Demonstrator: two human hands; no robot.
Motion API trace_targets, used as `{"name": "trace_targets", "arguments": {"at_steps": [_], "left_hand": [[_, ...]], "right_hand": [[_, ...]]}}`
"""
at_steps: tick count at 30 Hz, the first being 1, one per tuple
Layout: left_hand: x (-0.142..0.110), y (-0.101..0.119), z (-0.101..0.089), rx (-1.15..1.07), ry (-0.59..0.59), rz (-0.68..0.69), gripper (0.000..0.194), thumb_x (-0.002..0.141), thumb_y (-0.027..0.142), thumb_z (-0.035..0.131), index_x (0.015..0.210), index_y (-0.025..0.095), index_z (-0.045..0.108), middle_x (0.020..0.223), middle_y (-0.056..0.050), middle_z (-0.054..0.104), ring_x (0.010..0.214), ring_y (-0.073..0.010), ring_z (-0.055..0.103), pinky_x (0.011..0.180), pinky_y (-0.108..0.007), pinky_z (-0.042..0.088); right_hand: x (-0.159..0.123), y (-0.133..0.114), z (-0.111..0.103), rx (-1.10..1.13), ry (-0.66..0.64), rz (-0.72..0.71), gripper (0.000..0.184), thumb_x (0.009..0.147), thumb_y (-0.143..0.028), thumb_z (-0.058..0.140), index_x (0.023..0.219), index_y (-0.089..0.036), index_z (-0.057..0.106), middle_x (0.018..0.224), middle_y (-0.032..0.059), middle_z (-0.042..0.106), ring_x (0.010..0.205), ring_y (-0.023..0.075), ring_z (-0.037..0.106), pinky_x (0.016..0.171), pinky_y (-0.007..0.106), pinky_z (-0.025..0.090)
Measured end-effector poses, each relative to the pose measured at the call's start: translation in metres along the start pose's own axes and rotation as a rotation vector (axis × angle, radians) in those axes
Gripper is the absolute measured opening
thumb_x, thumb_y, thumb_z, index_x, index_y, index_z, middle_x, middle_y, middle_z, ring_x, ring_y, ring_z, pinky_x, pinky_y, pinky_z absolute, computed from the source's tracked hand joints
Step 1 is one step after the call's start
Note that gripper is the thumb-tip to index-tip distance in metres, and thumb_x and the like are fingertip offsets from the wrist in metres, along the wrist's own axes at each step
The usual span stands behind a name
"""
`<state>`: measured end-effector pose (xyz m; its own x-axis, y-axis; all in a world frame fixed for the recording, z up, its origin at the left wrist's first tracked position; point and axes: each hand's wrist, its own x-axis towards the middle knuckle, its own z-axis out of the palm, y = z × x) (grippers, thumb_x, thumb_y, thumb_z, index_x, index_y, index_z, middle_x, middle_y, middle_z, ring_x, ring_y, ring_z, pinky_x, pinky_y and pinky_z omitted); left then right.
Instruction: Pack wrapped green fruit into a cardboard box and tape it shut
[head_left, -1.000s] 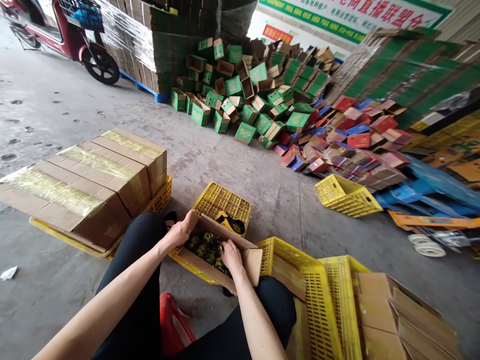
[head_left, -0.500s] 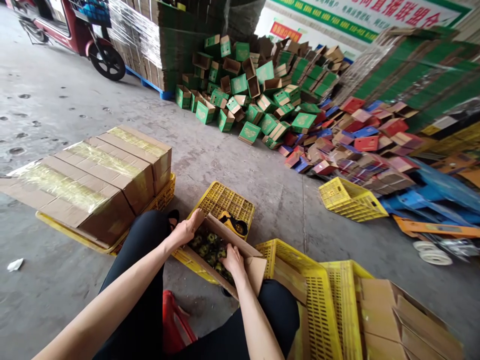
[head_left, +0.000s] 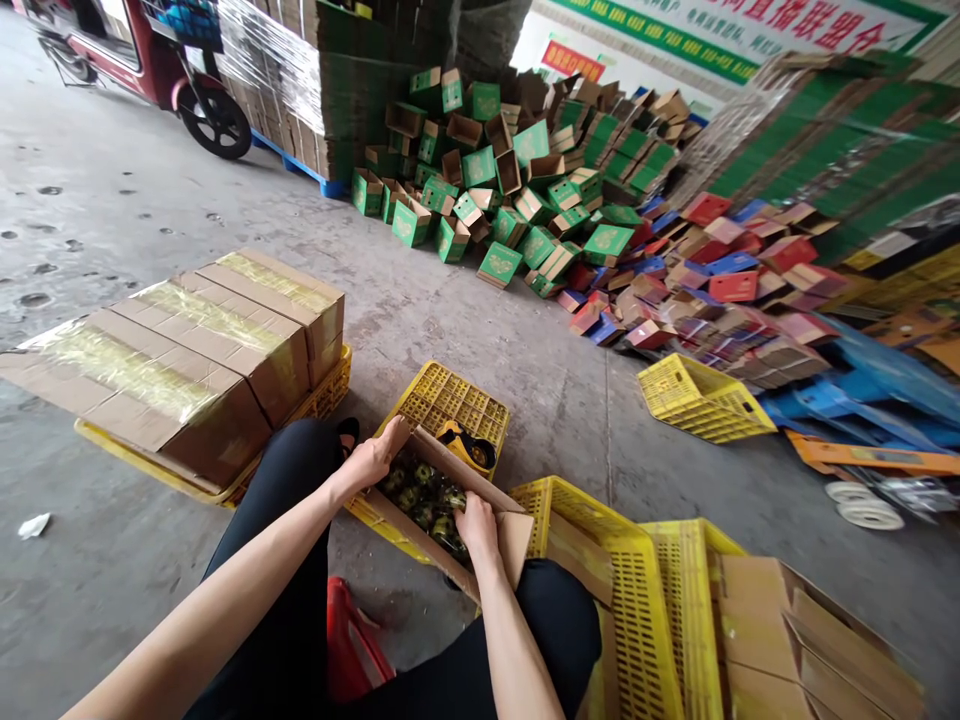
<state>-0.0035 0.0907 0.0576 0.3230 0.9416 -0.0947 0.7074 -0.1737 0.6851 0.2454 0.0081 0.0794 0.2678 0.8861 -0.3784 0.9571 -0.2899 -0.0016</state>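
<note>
An open cardboard box (head_left: 510, 540) lies on an upturned yellow crate (head_left: 450, 398) between my knees. Green round fruits (head_left: 420, 494) fill the box. My left hand (head_left: 373, 460) grips the box's far left flap with the fingers curled over its edge. My right hand (head_left: 475, 520) rests inside the box on the fruits near the right flap, its fingers bent down among them. A yellow tape dispenser (head_left: 466, 445) lies on the crate just behind the box.
Three taped cartons (head_left: 180, 350) sit on a yellow crate to the left. Yellow crates (head_left: 637, 600) and open cartons (head_left: 795, 640) stand at my right. A heap of green and red small boxes (head_left: 570, 210) lies ahead, a lone yellow crate (head_left: 701, 398) near it. A scooter (head_left: 150, 70) is far left.
My right hand has shifted slightly toward the right flap inside the box. The view moved a little; the left hand stays on the flap.
</note>
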Motion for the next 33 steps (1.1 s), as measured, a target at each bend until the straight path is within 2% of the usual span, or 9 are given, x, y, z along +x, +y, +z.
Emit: {"name": "trace_targets", "arguments": {"at_steps": [7,12,16,18,23,27,30,32,33], "left_hand": [[0.000,-0.002,0.001,0.029,-0.005,0.009,0.081,0.090,0.012,0.048,0.164,0.012,0.017,0.111,-0.014,0.076,0.092,-0.0265,0.074,0.083,-0.033,0.054],[0.002,-0.004,0.003,0.072,-0.014,0.015,0.082,0.089,0.012,0.049,0.163,0.007,0.016,0.105,-0.014,0.077,0.088,-0.0262,0.074,0.082,-0.033,0.055],[0.002,-0.005,0.004,0.059,-0.003,0.010,0.082,0.088,0.012,0.049,0.164,0.009,0.017,0.112,-0.016,0.075,0.093,-0.0285,0.074,0.083,-0.035,0.055],[0.002,-0.006,0.006,0.048,0.023,0.025,0.082,0.088,0.012,0.047,0.164,0.008,0.017,0.113,-0.017,0.075,0.093,-0.0286,0.074,0.083,-0.035,0.055],[0.004,-0.010,0.011,0.075,0.027,0.057,0.081,0.086,0.012,0.046,0.162,0.004,0.019,0.099,-0.014,0.077,0.082,-0.0261,0.073,0.079,-0.034,0.055],[0.003,-0.011,0.013,0.070,0.045,0.072,0.083,0.085,0.012,0.046,0.163,0.004,0.017,0.116,-0.019,0.074,0.094,-0.0289,0.074,0.086,-0.039,0.056],[0.001,-0.010,0.014,0.044,0.056,0.088,0.085,0.085,0.013,0.048,0.163,0.006,0.014,0.135,-0.021,0.066,0.108,-0.0302,0.071,0.095,-0.041,0.055],[0.000,-0.008,0.015,0.004,0.085,0.113,0.086,0.085,0.013,0.048,0.164,0.010,0.015,0.145,-0.019,0.059,0.122,-0.0294,0.066,0.102,-0.040,0.053],[0.001,-0.006,0.015,-0.016,0.102,0.132,0.086,0.085,0.012,0.048,0.164,0.012,0.015,0.149,-0.017,0.056,0.129,-0.0287,0.061,0.106,-0.040,0.051]], "right_hand": [[0.005,-0.008,0.007,-0.033,0.028,-0.018,0.038,0.097,-0.012,0.052,0.134,-0.010,0.059,0.128,0.0233,0.069,0.113,0.0286,0.072,0.090,0.032,0.054],[0.000,-0.011,0.005,-0.056,0.019,-0.034,0.038,0.096,-0.007,0.045,0.129,-0.012,0.064,0.121,0.0197,0.072,0.111,0.0271,0.072,0.092,0.031,0.054],[-0.007,-0.008,0.002,-0.060,0.033,-0.094,0.044,0.099,-0.008,0.037,0.136,-0.019,0.061,0.136,0.0174,0.064,0.114,0.0256,0.070,0.096,0.033,0.052],[-0.008,-0.008,0.004,-0.050,-0.007,-0.144,0.045,0.096,-0.003,0.039,0.128,-0.019,0.066,0.135,0.0162,0.064,0.112,0.0244,0.071,0.095,0.031,0.052],[-0.003,-0.012,0.011,-0.017,-0.061,-0.153,0.048,0.085,0.007,0.044,0.121,-0.011,0.070,0.135,0.0230,0.062,0.104,0.0276,0.074,0.090,0.033,0.054],[-0.003,-0.001,-0.002,0.041,-0.037,-0.192,0.044,0.093,-0.003,0.044,0.125,-0.017,0.070,0.140,0.0159,0.063,0.119,0.0254,0.068,0.100,0.032,0.052],[-0.015,0.024,-0.016,0.103,0.079,-0.210,0.045,0.101,-0.017,0.038,0.140,-0.018,0.061,0.147,0.0124,0.059,0.136,0.0229,0.055,0.114,0.035,0.042],[-0.028,0.045,-0.021,0.210,0.325,-0.176,0.044,0.102,-0.020,0.036,0.137,-0.017,0.064,0.138,0.0135,0.065,0.129,0.0243,0.059,0.115,0.040,0.040],[-0.035,0.055,-0.021,0.219,0.405,-0.129,0.043,0.102,-0.021,0.037,0.132,-0.017,0.067,0.135,0.0146,0.066,0.128,0.0264,0.058,0.116,0.043,0.039]]}}
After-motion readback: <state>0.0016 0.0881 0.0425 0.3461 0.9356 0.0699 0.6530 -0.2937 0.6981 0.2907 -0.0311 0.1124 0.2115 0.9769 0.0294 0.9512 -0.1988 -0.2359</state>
